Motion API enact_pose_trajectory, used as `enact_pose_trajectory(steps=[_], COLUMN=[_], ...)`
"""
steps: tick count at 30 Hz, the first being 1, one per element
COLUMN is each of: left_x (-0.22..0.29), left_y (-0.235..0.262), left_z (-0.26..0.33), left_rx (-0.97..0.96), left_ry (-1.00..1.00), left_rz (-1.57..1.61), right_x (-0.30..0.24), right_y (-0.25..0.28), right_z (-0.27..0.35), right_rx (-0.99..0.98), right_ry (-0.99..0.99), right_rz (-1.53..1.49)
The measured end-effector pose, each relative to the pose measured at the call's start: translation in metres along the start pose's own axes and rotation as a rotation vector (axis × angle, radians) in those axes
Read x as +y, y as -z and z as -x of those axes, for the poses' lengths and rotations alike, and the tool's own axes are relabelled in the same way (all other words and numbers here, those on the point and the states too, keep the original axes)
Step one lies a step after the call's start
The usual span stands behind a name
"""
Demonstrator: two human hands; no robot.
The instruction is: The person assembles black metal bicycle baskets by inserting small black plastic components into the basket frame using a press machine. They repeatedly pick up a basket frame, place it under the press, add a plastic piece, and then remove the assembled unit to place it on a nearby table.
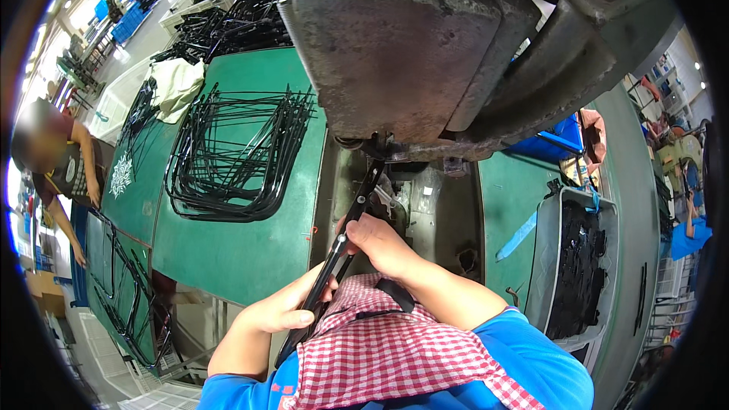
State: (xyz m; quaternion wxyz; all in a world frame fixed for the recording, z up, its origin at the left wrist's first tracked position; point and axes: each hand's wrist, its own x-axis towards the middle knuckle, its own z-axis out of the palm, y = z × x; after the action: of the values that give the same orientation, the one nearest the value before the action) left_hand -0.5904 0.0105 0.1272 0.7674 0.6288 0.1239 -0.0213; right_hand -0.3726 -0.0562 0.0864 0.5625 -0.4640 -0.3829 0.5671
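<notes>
A black metal tube frame (pixel 328 267) with shiny round rivets runs slantwise in front of me, its far end under the head of a big grey press (pixel 395 61). My left hand (pixel 298 305) is closed round the lower part of the tubing, thumb lying along the top. Farther up, near a bright rivet, my right hand (pixel 377 243) grips the same frame with its fingers mostly hidden behind it. What the far end touches beneath the press head is hard to make out.
Left, a green table (pixel 228 258) carries a stack of black bent-tube frames (pixel 235 159) and a pale cloth (pixel 177 87). At far left a person (pixel 72 152) handles similar frames beside small silvery parts (pixel 121 175). Right stands a grey bin (pixel 543 258) of black parts.
</notes>
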Motion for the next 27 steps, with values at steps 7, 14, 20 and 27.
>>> enact_pose_trajectory(steps=[7,14,20,27], left_x=[-0.006,-0.012,-0.026,-0.042], left_y=[-0.001,0.000,-0.002,0.001], left_z=[0.000,0.002,-0.001,-0.001], left_rx=[0.018,0.020,0.069,0.082], left_ry=[-0.030,0.033,0.010,0.013], left_rz=[0.079,0.088,0.077,0.122], right_x=[-0.006,-0.001,0.003,0.044], right_y=[-0.007,-0.010,0.051,0.170], right_z=[0.001,0.005,0.002,-0.081], right_rx=[0.027,0.029,-0.280,0.734], right_ry=[0.018,-0.110,-0.201,0.242], right_rz=[0.014,-0.043,0.191,1.115])
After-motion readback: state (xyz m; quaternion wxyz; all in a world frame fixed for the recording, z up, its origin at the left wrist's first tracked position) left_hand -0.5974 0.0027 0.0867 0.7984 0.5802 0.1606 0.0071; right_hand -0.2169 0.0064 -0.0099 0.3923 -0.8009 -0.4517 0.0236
